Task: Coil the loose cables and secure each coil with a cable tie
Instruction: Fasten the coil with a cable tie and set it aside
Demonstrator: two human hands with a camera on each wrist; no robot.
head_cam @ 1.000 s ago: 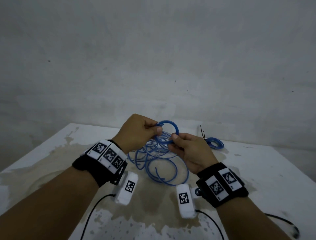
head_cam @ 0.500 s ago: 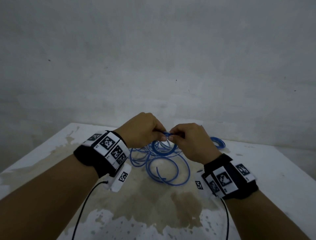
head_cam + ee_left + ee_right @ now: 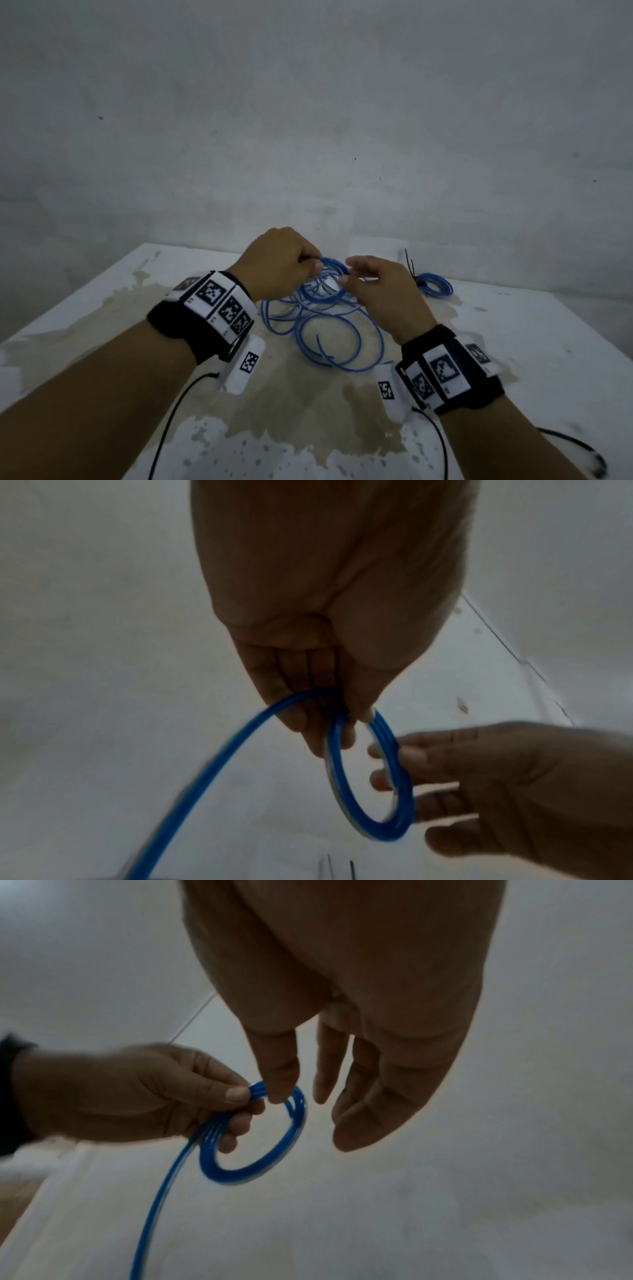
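A blue cable lies in loose loops [image 3: 329, 329] on the white table [image 3: 548, 342]. One end of it is wound into a small coil [image 3: 330, 274] [image 3: 371, 780] [image 3: 260, 1139] held above the table. My left hand [image 3: 313, 267] [image 3: 356, 723] pinches this coil at its top between thumb and fingers. My right hand [image 3: 347, 275] [image 3: 308, 1102] is just right of the coil with fingers relaxed and spread. One fingertip [image 3: 279, 1093] touches the coil's rim, and the hand holds nothing. From the left hand, the cable's free run [image 3: 212, 764] drops toward the table.
A second blue coil [image 3: 433, 284] lies at the back right by the wall, with a black cable tie [image 3: 409, 265] sticking up from it. Black wrist-camera wires [image 3: 171, 428] trail off the near edge. The tabletop is stained brown in the middle.
My right hand has let go of the small coil and opened, drawing slightly right. The left hand keeps its pinch, and the coil now tilts flatter than a second ago.
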